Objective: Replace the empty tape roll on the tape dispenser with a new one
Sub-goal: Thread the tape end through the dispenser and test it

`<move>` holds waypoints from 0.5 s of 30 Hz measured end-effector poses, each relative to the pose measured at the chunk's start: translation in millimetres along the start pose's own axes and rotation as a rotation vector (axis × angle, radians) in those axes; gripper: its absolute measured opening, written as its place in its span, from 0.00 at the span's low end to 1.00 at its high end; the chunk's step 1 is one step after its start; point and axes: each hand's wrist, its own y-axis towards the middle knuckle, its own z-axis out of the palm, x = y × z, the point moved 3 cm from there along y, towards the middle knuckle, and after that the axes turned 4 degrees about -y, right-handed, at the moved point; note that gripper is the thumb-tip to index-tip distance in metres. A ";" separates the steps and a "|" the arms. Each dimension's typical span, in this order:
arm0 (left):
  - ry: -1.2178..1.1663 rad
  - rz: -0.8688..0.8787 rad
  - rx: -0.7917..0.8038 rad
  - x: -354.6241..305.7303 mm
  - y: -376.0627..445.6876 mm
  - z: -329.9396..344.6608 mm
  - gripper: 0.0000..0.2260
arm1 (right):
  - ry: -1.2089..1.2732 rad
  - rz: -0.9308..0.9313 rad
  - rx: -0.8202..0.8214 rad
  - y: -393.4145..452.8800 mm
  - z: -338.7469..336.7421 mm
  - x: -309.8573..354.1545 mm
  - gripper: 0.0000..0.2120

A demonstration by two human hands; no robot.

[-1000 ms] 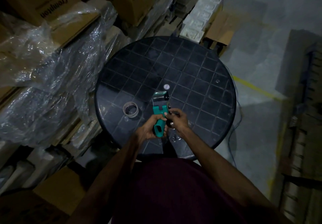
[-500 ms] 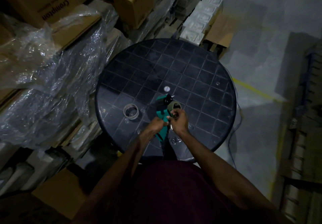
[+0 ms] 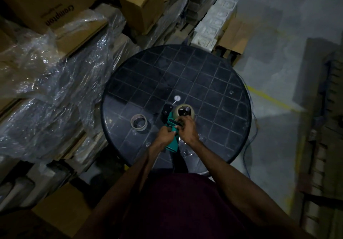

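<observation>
Slippage threatens near the round table's [image 3: 232,146] front edge: left hand [image 3: 164,135] grips the teal dispenser [image 3: 171,146], right hand [image 3: 187,129] pinches by the mounted tape roll [image 3: 184,111]; empty core [image 3: 139,123] lies just left.

There is one view only, from a camera worn on the person's head, looking steeply down and a little forward. Its wide angle bends the edges of the frame. The round worktop [image 3: 185,67] fills the middle, seen almost from straight above. The forearms come up from the lower edge, and the left hand [image 3: 165,134] and right hand [image 3: 187,129] meet just below centre, near the lens. Boxes [image 3: 46,2] crowd the upper left; bare floor [image 3: 278,25] runs down the right side.
</observation>
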 end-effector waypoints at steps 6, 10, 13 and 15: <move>-0.137 -0.071 -0.008 21.6 17.3 2.5 0.09 | -0.013 -0.011 -0.005 3.2 8.4 -9.3 0.16; -0.109 -0.089 -0.043 10.0 14.3 5.2 0.09 | 0.023 -0.007 -0.075 6.0 8.0 -9.7 0.16; -0.091 -0.145 -0.030 15.6 31.3 12.7 0.08 | 0.026 0.036 -0.043 12.0 8.5 -7.8 0.16; -0.117 -0.189 -0.035 22.2 42.7 16.6 0.05 | 0.013 0.054 -0.021 19.4 13.0 -13.7 0.17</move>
